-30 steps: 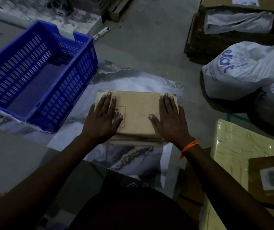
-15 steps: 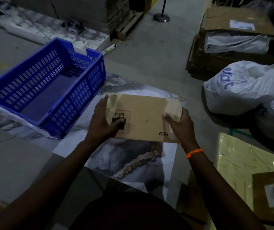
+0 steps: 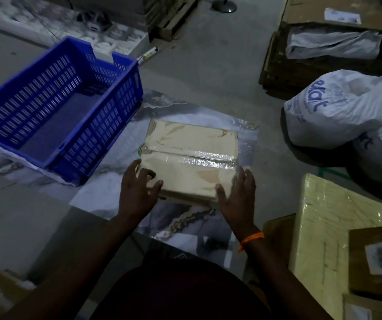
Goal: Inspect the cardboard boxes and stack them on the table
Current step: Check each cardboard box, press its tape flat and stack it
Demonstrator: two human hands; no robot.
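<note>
Head view. Both forearms reach forward from the bottom edge and meet at the near edge of the cardboard box [image 3: 185, 137], which lies flat on the marble-patterned sheet [image 3: 106, 188] with its taped seam up. A strip of clear tape [image 3: 199, 159] runs across it from side to side.

The left hand [image 3: 136, 190] sits at the near left corner. Its fingers are bent and spread over the corner, the thumb lies on the top face, and it grips the box there.

The right hand [image 3: 238, 195] sits at the near right corner. Its thumb rests on the top face and its fingers lie fairly straight along the right side, uncurled. An orange wristband [image 3: 251, 239] circles this wrist.

Beyond and outboard of the left hand stands a blue crate [image 3: 125, 93]. Outboard of the right hand are a film-wrapped pale package [image 3: 324, 215] and, farther off, white sacks [image 3: 338, 107].
</note>
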